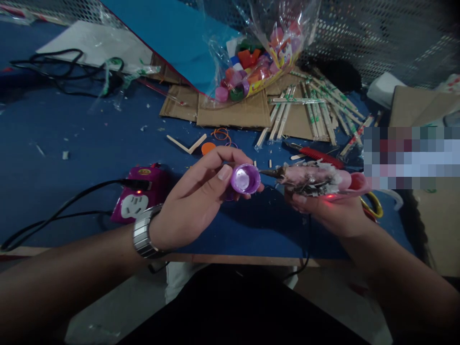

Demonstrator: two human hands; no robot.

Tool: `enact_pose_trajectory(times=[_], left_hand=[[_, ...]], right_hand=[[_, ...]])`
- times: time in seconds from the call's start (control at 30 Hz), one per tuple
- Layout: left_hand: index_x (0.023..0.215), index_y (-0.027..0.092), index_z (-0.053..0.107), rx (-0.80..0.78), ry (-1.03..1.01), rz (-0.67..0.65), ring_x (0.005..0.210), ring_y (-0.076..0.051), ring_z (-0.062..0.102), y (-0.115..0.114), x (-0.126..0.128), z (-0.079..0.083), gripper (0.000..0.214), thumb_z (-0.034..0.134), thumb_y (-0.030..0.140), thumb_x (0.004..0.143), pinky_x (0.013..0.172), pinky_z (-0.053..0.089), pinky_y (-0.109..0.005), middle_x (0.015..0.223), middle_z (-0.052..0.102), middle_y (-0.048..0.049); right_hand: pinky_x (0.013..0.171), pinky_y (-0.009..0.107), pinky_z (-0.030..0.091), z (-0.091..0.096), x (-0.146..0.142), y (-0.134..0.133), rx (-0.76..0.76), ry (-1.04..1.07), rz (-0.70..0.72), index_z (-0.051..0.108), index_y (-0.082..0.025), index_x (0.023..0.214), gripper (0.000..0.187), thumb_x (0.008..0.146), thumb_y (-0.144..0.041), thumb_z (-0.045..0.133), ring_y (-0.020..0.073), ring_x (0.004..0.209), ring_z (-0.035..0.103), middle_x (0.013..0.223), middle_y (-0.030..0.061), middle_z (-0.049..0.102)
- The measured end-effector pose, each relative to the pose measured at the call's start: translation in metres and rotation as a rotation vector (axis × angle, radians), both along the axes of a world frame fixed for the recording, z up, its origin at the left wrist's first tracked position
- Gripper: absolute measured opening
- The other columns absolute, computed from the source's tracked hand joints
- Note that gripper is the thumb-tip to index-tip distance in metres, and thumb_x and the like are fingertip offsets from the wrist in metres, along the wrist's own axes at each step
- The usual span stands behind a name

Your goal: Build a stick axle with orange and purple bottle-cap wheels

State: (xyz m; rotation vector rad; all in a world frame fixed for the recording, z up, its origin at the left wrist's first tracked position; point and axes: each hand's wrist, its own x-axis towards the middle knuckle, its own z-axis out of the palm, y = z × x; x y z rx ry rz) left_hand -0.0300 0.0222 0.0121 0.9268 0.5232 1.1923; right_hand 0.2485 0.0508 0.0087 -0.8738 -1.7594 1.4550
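Observation:
My left hand (201,191), with a metal watch band on the wrist, is closed around a small purple bottle cap (246,178). The hollow side of the cap faces up toward me. In my right hand (323,206) is a pink hot glue gun (312,178), its body crusted with dark and whitish residue and a small red light glowing on it. The gun's dark nozzle points left at the cap's right rim; I cannot tell whether it touches. A black cord hangs below the gun. An orange disc (208,148) lies just behind my left hand.
A purple power socket box (134,201) with black cords sits at left. Behind are cardboard pieces (230,111), a plastic bag of coloured caps (251,67) and several wrapped wooden sticks (318,112). Red-handled pliers (319,155) and yellow scissor handles (375,203) lie near my right hand.

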Motion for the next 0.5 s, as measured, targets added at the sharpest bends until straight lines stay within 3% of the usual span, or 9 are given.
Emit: enact_pose_trajectory(times=[0.2,0.5], left_hand=[[0.119,0.021,0.077,0.026,0.009,0.010,0.099,-0.013,0.077,0.0006,-0.0004,0.0000,0.021,0.066,0.038,0.114,0.085,0.065,-0.020,0.107,0.076,-0.0055],[0.118,0.021,0.077,0.011,0.016,0.021,0.098,-0.014,0.077,0.0024,-0.0008,-0.0015,0.021,0.070,0.040,0.111,0.082,0.066,-0.020,0.109,0.076,-0.0058]], right_hand=[[0.069,0.035,0.067,-0.0005,0.0001,0.0009,0.023,0.003,0.010,0.085,-0.038,0.133,0.037,0.099,-0.023,0.081,0.0226,0.083,0.077,0.114,0.0073,0.082],[0.076,0.035,0.066,0.0054,-0.0031,0.0023,0.083,-0.046,0.004,0.087,-0.036,0.126,0.029,0.100,-0.025,0.081,0.0187,0.075,0.070,0.102,0.0047,0.080]])
